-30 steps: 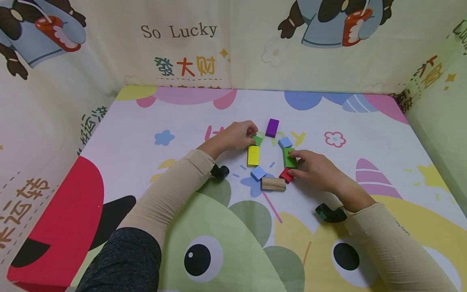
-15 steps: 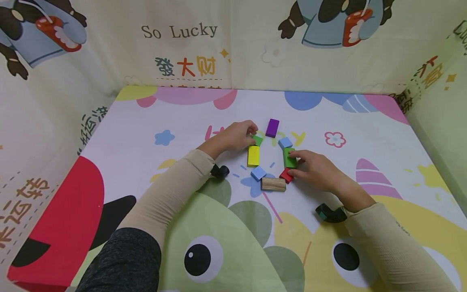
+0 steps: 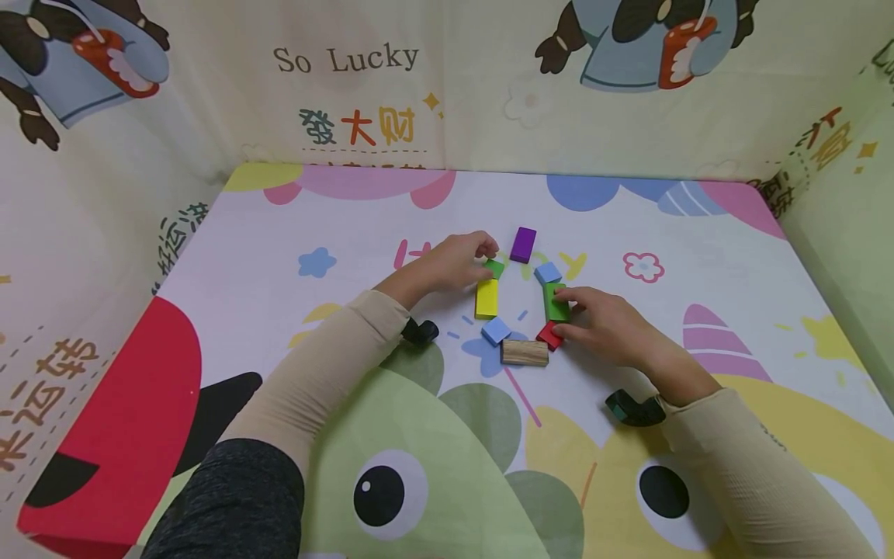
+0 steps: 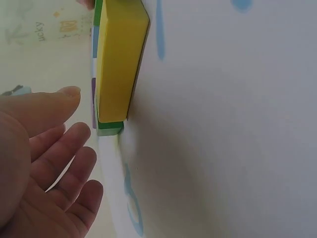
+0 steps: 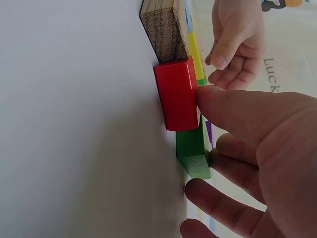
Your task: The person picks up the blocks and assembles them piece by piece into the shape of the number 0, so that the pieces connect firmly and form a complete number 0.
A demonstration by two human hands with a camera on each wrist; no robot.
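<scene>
Small coloured blocks lie flat in a rough ring on the table. My left hand (image 3: 462, 261) is beside the small green block (image 3: 494, 269) at the ring's left, above the yellow block (image 3: 486, 300). In the left wrist view its fingers are loosely bent, with nothing between them; whether they touch the small green block cannot be told. My right hand (image 3: 609, 326) has its thumb on the red block (image 5: 177, 94) and a fingertip over the long green block (image 3: 556, 301). A wood-grain block (image 3: 524, 353) touches the red one.
A blue block (image 3: 496, 331) lies at the ring's lower left, another blue block (image 3: 548, 272) at its upper right. A purple block (image 3: 523, 244) lies at the far end. The printed table mat (image 3: 419, 373) ends at a patterned cloth wall (image 3: 475, 116).
</scene>
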